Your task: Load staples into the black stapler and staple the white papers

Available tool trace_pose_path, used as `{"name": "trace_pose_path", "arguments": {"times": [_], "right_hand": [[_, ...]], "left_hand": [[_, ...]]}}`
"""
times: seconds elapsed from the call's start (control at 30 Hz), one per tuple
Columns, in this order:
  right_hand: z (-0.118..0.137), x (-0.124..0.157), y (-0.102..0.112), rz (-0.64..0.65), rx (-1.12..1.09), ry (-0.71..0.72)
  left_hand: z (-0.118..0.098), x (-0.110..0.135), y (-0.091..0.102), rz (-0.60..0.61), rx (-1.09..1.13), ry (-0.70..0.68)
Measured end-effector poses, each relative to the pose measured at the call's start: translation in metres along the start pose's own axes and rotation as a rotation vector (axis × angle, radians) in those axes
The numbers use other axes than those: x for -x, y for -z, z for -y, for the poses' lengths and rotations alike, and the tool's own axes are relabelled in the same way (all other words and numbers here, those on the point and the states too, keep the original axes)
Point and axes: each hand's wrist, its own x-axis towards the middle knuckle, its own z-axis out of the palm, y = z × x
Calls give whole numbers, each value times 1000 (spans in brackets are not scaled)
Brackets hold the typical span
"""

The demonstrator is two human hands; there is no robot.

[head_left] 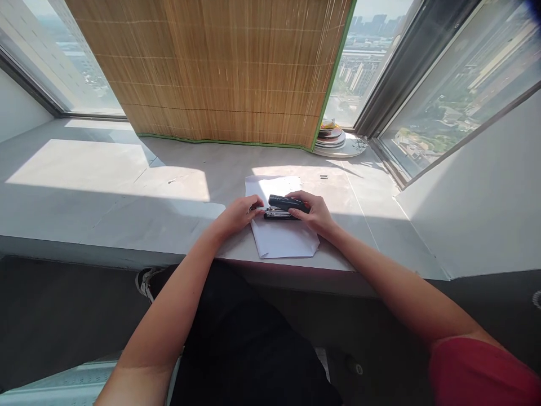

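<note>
Head view: right hand (316, 213) grips the right end of an opened black stapler (280, 202), long axis left-to-right, over white paper (287, 241) on the ledge (177, 217). Left hand (240, 213) is just beside its left end, fingers curled; cannot tell whether they pinch anything.

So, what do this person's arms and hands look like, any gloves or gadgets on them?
Both the left hand and right hand are ungloved, with no watch, band or cable visible at either wrist. A plain red sleeve covers the upper right arm; the left arm is bare as far as the picture shows.
</note>
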Motion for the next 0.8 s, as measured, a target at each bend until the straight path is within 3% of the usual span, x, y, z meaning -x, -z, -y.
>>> {"name": "trace_pose_path", "arguments": {"times": [0.17, 0.33, 0.43, 0.6, 0.8], "right_hand": [[2, 0, 2, -12, 3, 23], [-3, -3, 13, -76, 19, 34], [-5, -3, 20, -91, 0, 38], [3, 1, 22, -38, -49, 108], [15, 6, 11, 140, -78, 166]], "left_hand": [[-8, 4, 7, -34, 88, 4], [-4, 8, 14, -163, 137, 33], [-2, 9, 15, -167, 177, 27], [-6, 8, 12, -151, 263, -32], [-21, -1, 3, -68, 271, -187]]}}
